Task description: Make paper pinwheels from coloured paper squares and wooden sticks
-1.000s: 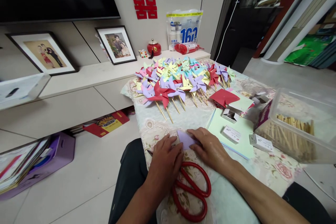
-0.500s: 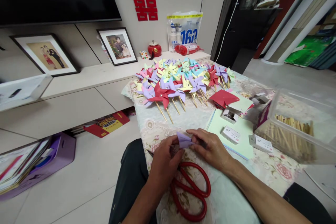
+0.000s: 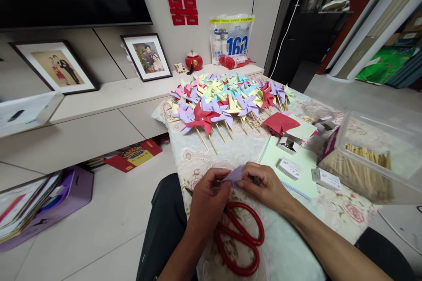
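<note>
1. Work piece: 1 lilac paper (image 3: 234, 174), held just above the near edge of the surface (image 3: 194, 160), between both hands.
2. Left hand (image 3: 208, 199): grip closed on the left end of the lilac paper, thumb and fingertips pinching it.
3. Right hand (image 3: 267, 186): grip closed on the right end of the lilac paper, fingertips pressed together over it.
4. Step in hand, by judgement: folding or creasing the lilac paper, which shows 1 raised flap between the 2 grips.
5. Next move, by judgement: calls for both grips to hold the edges aligned while the crease is pressed, with the surface as backing.
6. Red scissors (image 3: 240, 239): flat at the near edge, directly under the wrists, handles toward the person.
7. Finished pinwheels (image 3: 227, 96): heaped at the far edge, sticks pointing toward the near edge.
8. Clear box of sticks (image 3: 371, 164): at the right edge, well apart from both hands.
</note>
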`<state>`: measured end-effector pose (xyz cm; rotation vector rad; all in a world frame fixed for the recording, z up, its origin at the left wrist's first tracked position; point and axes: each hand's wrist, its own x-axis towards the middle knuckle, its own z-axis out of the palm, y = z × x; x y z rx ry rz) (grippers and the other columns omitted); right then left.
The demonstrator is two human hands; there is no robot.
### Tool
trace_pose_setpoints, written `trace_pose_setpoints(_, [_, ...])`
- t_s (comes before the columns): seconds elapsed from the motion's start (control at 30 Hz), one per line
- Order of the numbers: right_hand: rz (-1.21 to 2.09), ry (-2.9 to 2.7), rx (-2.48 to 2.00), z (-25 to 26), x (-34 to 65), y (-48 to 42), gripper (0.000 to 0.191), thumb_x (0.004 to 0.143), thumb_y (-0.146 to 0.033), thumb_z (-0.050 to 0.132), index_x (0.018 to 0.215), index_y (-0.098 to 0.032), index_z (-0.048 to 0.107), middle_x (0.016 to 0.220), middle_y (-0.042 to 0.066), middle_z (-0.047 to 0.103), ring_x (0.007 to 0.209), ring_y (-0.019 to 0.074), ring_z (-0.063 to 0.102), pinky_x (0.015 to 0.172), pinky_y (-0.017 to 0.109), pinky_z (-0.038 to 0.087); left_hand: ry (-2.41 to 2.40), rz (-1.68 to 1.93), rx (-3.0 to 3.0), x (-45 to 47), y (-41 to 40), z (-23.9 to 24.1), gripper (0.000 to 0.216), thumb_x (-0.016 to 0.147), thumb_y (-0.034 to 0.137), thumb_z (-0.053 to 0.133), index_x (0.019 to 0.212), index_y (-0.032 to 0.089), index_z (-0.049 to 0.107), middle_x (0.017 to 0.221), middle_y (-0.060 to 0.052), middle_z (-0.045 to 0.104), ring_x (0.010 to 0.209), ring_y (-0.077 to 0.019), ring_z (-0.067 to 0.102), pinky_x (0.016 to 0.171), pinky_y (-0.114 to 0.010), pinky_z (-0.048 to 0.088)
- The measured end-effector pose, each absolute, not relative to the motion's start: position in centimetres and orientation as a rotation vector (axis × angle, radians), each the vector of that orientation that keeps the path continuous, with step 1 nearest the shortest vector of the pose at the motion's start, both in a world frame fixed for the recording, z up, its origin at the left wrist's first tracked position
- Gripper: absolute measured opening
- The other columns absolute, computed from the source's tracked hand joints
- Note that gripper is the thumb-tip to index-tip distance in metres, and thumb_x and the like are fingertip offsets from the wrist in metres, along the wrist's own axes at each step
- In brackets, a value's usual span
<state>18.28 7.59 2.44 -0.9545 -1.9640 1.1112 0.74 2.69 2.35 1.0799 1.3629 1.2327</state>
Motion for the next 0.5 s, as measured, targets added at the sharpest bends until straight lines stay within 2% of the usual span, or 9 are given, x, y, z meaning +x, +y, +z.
trace_pose_setpoints(0.1, [1.189, -1.856, -0.936, 2.4, 18.1, 7.6, 0.017, 0.087, -0.029, 0.068, 0.075, -0.017, 0.067, 0.07, -0.002, 0.054, 0.065, 0.0122, 0.048, 0.061, 0.024, 0.037, 1.233, 1.267, 0.877, 1.4, 2.4, 2.3, 0.018, 0.075, 0.029, 0.074, 0.089, 0.018, 0.069, 0.082, -0.002, 0.07, 0.076, -0.0154, 0.061, 0.069, -0.025, 0.048])
trace_pose_setpoints(0.2, [1.311, -1.834, -0.962, 2.9, 17.9, 7.5, 0.015, 0.087, -0.031, 0.067, 0.082, -0.016, 0.067, 0.068, -0.003, 0.055, 0.063, 0.0117, 0.047, 0.06, 0.024, 0.037, 1.207, 1.283, 0.732, 1.1, 2.1, 2.5, 0.019, 0.075, 0.032, 0.076, 0.081, 0.017, 0.067, 0.072, 0.001, 0.067, 0.064, -0.0114, 0.056, 0.06, -0.022, 0.045])
trace_pose_setpoints(0.3, [1.294, -2.011, -1.007, 3.9, 17.7, 6.7, 0.012, 0.087, -0.027, 0.065, 0.082, -0.016, 0.066, 0.067, -0.003, 0.056, 0.06, 0.0108, 0.048, 0.058, 0.023, 0.036, 1.254, 1.371, 0.686, -0.3, 2.2, 2.9, 0.022, 0.071, 0.032, 0.08, 0.077, 0.018, 0.065, 0.061, 0.005, 0.061, 0.054, -0.0086, 0.051, 0.051, -0.019, 0.041])
trace_pose_setpoints(0.43, [1.179, -2.518, -0.856, 5.3, 16.7, 3.9, 0.004, 0.083, -0.021, 0.065, 0.086, -0.018, 0.065, 0.079, 0.0, 0.063, 0.071, 0.014, 0.055, 0.064, 0.025, 0.039, 1.299, 1.486, 0.693, -2.3, 2.6, 3.4, 0.025, 0.069, 0.033, 0.082, 0.075, 0.018, 0.063, 0.057, 0.006, 0.059, 0.052, -0.0067, 0.051, 0.051, -0.016, 0.04])
trace_pose_setpoints(0.5, [1.049, -2.718, -0.979, 5.7, 16.1, 2.4, 0.015, 0.077, -0.022, 0.069, 0.091, -0.018, 0.064, 0.093, 0.005, 0.065, 0.078, 0.019, 0.058, 0.065, 0.028, 0.04, 1.297, 1.483, 0.682, -2.8, 2.6, 3.5, 0.025, 0.069, 0.033, 0.083, 0.076, 0.017, 0.064, 0.058, 0.006, 0.06, 0.054, -0.0073, 0.054, 0.053, -0.016, 0.043])
